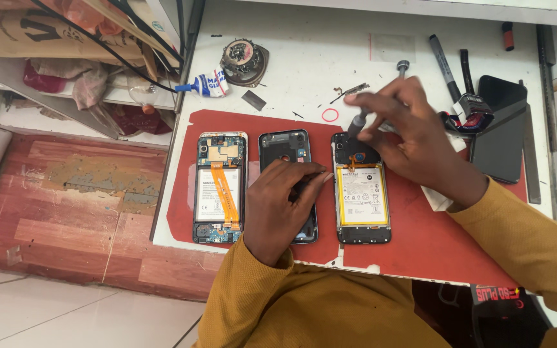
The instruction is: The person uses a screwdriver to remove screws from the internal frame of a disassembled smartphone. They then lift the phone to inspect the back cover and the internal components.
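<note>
Three opened phones lie side by side on a red mat point(420, 238). The left phone point(220, 187) shows a battery with an orange flex strip. My left hand point(285, 206) rests flat on the middle phone frame point(285, 145), fingertips touching the edge of the right phone point(361, 200), which shows a white battery. My right hand point(407, 138) grips a small grey screwdriver point(358, 122) with its tip down on the right phone's top end.
On the white table lie a glue tube point(207, 85), a round metal part point(245, 61), a red rubber ring point(330, 115), a black marker point(445, 64), a black phone back point(499, 132) and a metal ruler point(547, 84). Cluttered shelves stand at left.
</note>
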